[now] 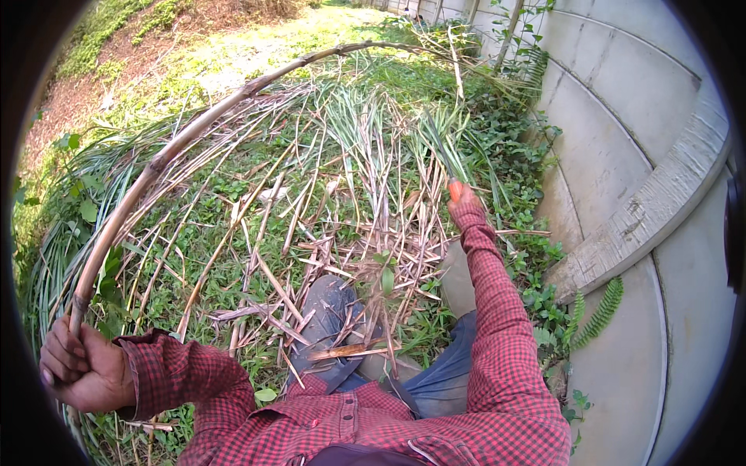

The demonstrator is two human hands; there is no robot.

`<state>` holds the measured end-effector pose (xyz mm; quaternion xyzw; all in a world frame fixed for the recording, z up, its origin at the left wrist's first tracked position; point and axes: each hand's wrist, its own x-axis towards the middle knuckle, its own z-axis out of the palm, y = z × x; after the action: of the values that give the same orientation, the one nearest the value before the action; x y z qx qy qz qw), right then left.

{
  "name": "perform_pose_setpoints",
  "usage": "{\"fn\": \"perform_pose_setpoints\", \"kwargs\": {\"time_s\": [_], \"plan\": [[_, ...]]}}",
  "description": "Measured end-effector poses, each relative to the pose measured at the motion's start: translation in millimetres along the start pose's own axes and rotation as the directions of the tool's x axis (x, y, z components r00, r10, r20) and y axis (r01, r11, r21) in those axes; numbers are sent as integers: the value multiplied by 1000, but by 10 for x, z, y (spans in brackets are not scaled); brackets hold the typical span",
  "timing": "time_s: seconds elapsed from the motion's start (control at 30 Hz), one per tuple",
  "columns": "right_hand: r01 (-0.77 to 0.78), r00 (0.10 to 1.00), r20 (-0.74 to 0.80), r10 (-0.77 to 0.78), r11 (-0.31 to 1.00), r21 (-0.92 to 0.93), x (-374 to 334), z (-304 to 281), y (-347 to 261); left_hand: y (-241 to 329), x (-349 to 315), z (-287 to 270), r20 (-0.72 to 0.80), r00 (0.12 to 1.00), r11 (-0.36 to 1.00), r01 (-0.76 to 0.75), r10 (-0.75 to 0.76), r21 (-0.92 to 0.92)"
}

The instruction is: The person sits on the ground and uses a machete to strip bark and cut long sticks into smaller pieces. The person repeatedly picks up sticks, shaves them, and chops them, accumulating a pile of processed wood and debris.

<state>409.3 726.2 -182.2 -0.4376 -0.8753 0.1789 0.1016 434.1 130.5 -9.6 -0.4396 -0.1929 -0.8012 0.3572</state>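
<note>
My left hand (87,366), at the lower left, is closed in a fist around the thick end of a long, jointed brown cane stalk (159,161). From there the stalk arches up and over to the far right, where its thin end runs among leaves. My right hand (465,206) is stretched forward, wrapped around the orange handle of a long-bladed knife (455,189). Its dark blade points away and slightly left, over cut green leaves (359,124). Dry stripped husks and thin stalks (381,233) lie spread before my knees.
A pale concrete panel wall (602,147) runs along the right side, with a sloping concrete brace (653,194) jutting from it. Ferns (602,311) and low creepers grow at its foot. More long green leaves (58,248) are heaped at the left. Sunlit grass lies farther off.
</note>
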Motion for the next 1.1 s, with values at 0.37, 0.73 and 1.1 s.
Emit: {"fn": "perform_pose_setpoints", "kwargs": {"time_s": [0.37, 0.73, 1.1], "plan": [[-222, 873, 476, -110, 778, 588, -1973, 1472, 1164, -722, -147, -461, -255, 966, 999, -43, 45, 13], [-134, 943, 303, -142, 668, 732, -2019, 1083, 855, -528, -244, -927, -330, 927, 981, 195, -178, 19], [585, 811, -433, -394, 581, 566, -728, -643, -337, -32, -305, -743, -296, 938, 973, 215, -180, 89]]}}
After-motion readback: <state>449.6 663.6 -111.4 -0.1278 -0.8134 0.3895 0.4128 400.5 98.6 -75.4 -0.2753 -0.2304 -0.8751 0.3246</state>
